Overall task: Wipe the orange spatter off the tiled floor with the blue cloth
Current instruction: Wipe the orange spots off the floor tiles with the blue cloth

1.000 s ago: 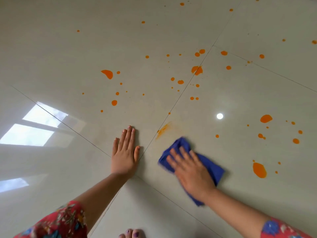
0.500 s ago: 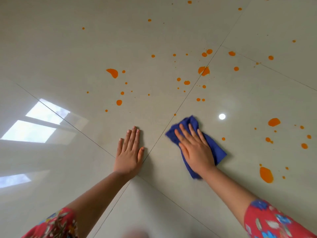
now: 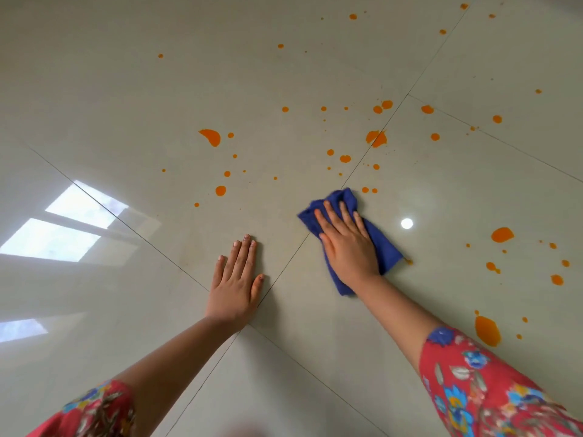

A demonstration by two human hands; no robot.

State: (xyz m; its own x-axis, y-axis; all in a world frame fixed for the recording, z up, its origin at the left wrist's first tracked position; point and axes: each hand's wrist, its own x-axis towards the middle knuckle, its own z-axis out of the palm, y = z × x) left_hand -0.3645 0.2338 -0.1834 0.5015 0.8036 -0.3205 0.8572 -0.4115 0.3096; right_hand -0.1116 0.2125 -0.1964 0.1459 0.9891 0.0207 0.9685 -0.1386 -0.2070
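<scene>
Blue cloth (image 3: 345, 197), right hand (image 3: 348, 247) farther forward

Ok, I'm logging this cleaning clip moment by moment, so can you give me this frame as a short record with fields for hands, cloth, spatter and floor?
left hand: flat on the tiled floor, fingers straight, holding nothing
right hand: pressing flat on the blue cloth
blue cloth: bunched, lying beside a tile joint
orange spatter: many drops unwiped, the nearest pair just beyond the cloth
largest blot: near the right forearm
floor: glossy pale tiles, window reflection on the left
</scene>
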